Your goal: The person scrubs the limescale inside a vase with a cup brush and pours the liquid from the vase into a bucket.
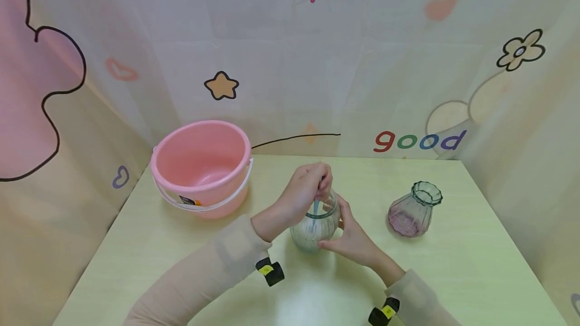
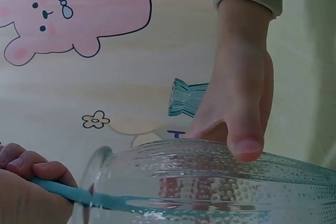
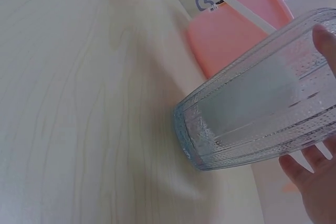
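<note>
A clear, ribbed and beaded glass vase (image 1: 307,234) stands near the middle of the table. My right hand (image 1: 352,239) grips its side, thumb toward the front and fingers round the back. From above the mouth, my left hand (image 1: 304,190) holds a slim light-blue handle (image 2: 59,189) in curled fingers. That handle passes through the rim into the vase, as the left wrist view shows; its far end is blurred behind the textured glass. In the right wrist view the vase's base (image 3: 191,140) is close over the table, tilted in that picture.
A pink bucket (image 1: 228,204) with a white handle stands at the back left. To the right is a second glass vase (image 1: 410,213), greenish above and purple below, with a wavy rim. A printed curtain (image 1: 272,64) hangs behind the pale table (image 1: 471,265).
</note>
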`<state>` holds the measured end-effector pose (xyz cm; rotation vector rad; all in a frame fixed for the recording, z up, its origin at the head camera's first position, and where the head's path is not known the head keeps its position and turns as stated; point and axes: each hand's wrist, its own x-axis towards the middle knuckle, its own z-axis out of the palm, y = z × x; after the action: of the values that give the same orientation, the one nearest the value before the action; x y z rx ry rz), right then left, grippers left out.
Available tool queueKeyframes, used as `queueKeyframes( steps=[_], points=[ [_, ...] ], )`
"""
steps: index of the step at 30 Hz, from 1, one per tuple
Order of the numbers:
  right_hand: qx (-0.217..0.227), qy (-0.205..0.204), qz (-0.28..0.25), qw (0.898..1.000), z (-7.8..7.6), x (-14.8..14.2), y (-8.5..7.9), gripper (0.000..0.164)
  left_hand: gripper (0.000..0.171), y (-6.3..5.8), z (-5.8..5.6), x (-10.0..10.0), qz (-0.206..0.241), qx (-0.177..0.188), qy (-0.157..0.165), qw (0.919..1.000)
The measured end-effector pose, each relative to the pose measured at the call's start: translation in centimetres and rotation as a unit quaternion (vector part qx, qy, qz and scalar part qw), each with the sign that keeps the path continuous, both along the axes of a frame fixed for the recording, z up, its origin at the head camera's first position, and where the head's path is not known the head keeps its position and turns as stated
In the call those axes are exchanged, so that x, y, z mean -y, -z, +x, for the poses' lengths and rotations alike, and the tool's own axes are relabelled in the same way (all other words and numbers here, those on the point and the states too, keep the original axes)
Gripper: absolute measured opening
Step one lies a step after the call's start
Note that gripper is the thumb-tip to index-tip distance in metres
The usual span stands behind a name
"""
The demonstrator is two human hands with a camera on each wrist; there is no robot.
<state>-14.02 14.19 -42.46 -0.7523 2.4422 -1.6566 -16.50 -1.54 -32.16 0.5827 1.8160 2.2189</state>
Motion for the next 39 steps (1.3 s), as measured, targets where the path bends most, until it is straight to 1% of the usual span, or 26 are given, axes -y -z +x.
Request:
queueKeyframes(
  steps=[2,5,8,11,14,17,23,26,29,33,39],
  points=[
    [-0.002,0.005,-0.002,1.0,0.1,0.1,0.0,0.097,0.026,0.4,-0.1,-0.1,-0.01,0.011,0.002,0.9999],
    [-0.007,0.011,-0.002,1.0,0.3,0.3,0.0,0.097,0.026,0.9,-0.2,-0.3,-0.024,0.017,0.01,0.9995],
    [-0.01,0.015,-0.003,1.0,0.4,0.4,0.0,0.097,0.027,0.9,-0.2,-0.3,-0.028,0.015,0.017,0.9994],
    [-0.009,0.017,-0.004,1.0,0.5,0.5,0.0,0.098,0.027,0.6,-0.1,-0.2,-0.031,0.014,0.015,0.9993],
    [-0.007,0.017,-0.004,1.0,0.5,0.6,0.0,0.098,0.028,0.1,0.0,-0.1,-0.035,0.008,0.013,0.9993],
    [-0.008,0.016,-0.004,1.0,0.5,0.6,0.0,0.098,0.027,-0.6,0.1,0.0,-0.034,-0.007,0.017,0.9993],
    [-0.01,0.016,-0.016,1.0,0.5,0.7,0.2,0.097,0.025,-2.4,0.4,0.0,-0.035,-0.037,0.048,0.9975],
    [-0.006,0.013,-0.026,1.0,0.5,0.7,0.4,0.097,0.025,-3.3,0.6,-0.1,-0.045,-0.038,0.058,0.9966],
    [-0.003,0.016,-0.028,0.999,0.4,0.8,0.5,0.098,0.026,-4.2,0.6,-0.2,-0.043,-0.03,0.055,0.9971],
    [-0.009,0.018,-0.03,0.999,0.4,0.9,0.6,0.099,0.025,-5.4,0.7,-0.1,-0.029,-0.022,0.04,0.9986],
    [-0.004,0.021,-0.028,0.999,0.5,0.9,0.5,0.1,0.026,-6.5,0.6,0.1,-0.015,-0.038,0.035,0.9985]
  ],
)
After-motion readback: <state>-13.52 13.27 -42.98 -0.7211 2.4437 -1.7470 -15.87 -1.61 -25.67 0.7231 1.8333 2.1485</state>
